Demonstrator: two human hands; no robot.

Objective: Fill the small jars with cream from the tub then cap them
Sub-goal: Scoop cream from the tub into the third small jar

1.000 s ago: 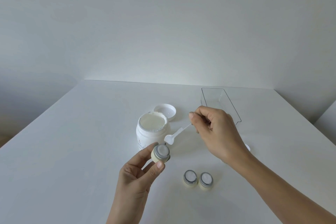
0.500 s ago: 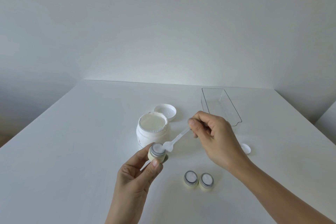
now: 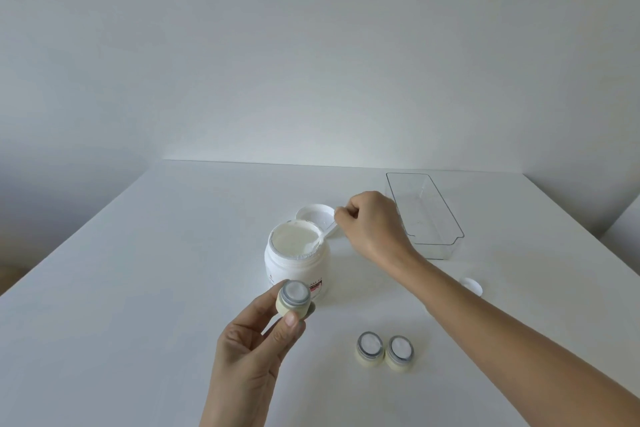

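the left hand (image 3: 254, 347) pinches 1 small jar (image 3: 293, 298) above the desk (image 3: 138, 288), so the right hand (image 3: 372, 224), gripping the spatula (image 3: 323, 236) in the tub (image 3: 296, 260), should lift a modest, clean scoop past 2 filled jars (image 3: 384, 350).

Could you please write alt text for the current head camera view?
The right hand dips a small white spatula into an open tub of cream while the left hand holds a small uncapped jar. Two more uncapped jars stand on the white table near a clear tray.
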